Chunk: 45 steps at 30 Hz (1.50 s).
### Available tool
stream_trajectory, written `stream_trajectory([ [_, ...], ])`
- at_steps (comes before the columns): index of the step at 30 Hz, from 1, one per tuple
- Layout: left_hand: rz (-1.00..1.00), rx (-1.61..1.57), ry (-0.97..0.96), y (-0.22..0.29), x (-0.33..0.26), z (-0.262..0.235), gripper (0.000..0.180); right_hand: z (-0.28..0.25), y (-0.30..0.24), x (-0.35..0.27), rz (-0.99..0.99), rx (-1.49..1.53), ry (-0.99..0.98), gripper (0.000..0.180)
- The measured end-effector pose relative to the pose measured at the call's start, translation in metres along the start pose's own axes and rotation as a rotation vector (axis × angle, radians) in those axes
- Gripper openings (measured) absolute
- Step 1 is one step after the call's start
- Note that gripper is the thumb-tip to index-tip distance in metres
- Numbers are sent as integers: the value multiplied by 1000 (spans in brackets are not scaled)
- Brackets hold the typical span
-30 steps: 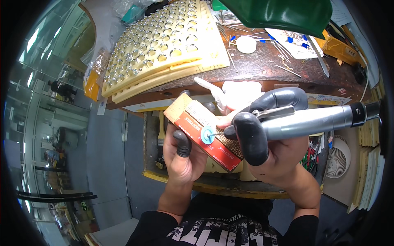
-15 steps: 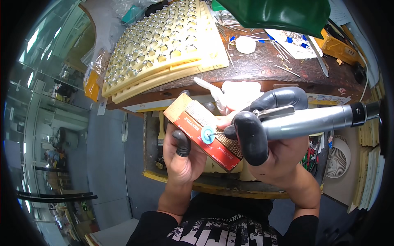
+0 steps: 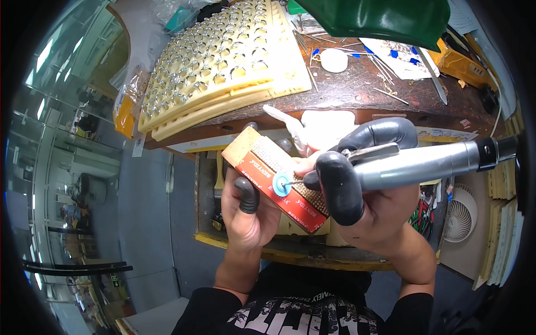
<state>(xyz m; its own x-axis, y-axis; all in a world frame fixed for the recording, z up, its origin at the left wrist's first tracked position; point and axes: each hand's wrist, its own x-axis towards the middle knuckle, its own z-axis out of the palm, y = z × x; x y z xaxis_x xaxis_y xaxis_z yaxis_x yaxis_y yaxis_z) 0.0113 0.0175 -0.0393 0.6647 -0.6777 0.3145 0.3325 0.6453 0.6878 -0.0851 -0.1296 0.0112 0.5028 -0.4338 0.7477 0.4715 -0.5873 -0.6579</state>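
My left hand (image 3: 245,223) grips a wooden block (image 3: 258,172) with a red label on its side and a rough, studded upper face. A black finger cot covers its thumb, which presses along the block's near side. My right hand (image 3: 385,209), also with black finger cots, is closed around a silver rotary handpiece (image 3: 424,163). At the tip of its thin shank sits a small light-blue disc (image 3: 282,183), over the block's red side; I cannot tell whether they touch. Some of my left fingers are hidden behind the block.
Rings stand in rows on a cream tray (image 3: 223,72) on the wooden bench (image 3: 357,92). A green shade (image 3: 385,19) hangs above. Thin metal tools, a round white lid (image 3: 334,60) and tweezers (image 3: 435,84) lie behind my hands. A white fan (image 3: 461,213) is at right, below an open drawer's level.
The handpiece and my right hand have shifted very slightly left. The block and my left hand look almost unchanged.
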Motion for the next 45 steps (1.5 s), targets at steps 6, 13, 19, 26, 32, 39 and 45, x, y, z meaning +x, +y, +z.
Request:
stream_trajectory([
  [6,24,23,-10,-1,2,5,55,1,3,-1,15,50,-15,10],
  [13,46,5,-7,-2,2,5,53,0,-2,1,16,16,-11,10],
  [19,41,-10,-8,-1,6,14,53,-1,3,0,-35,-1,-6,10],
  [26,45,2,-35,0,6,12,53,0,-1,1,49,42,16,11],
  [32,46,13,-16,-1,3,7,53,-1,-1,1,30,19,-3,12],
  [39,41,8,-33,-1,3,6,54,0,-2,1,2,-4,5,11],
  [45,44,9,-34,-1,3,6,53,-4,-1,2,-9,-46,-29,10],
])
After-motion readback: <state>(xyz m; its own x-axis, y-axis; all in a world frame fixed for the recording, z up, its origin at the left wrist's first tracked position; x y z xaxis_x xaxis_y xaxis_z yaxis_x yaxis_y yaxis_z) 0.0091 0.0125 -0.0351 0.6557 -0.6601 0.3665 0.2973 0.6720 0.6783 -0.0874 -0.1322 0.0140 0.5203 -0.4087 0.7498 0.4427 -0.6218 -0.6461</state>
